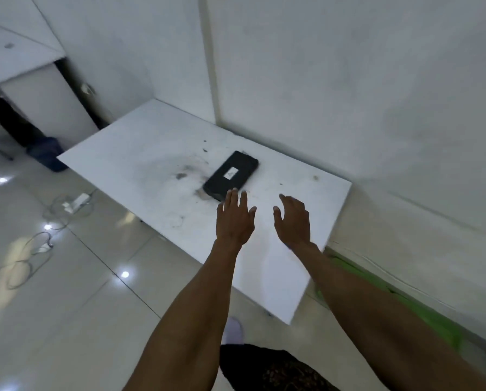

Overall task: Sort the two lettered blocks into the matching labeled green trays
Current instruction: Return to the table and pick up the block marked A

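My left hand (234, 218) and my right hand (293, 221) stretch out side by side over the white table (140, 153), both with fingers spread and holding nothing. A flat black rectangular object (230, 174) with a small white label lies on the table just beyond my left fingertips. Something green (377, 286), blurred, lies on the floor under my right forearm, between the table and the wall; I cannot tell whether it is a tray. No lettered block is visible.
White walls close off the table's far and right sides. Cables and a white power strip (76, 201) lie on the tiled floor at left. Another white desk (19, 60) stands at far left, with a dark bin (48, 156) beside it. My foot (232, 331) is below.
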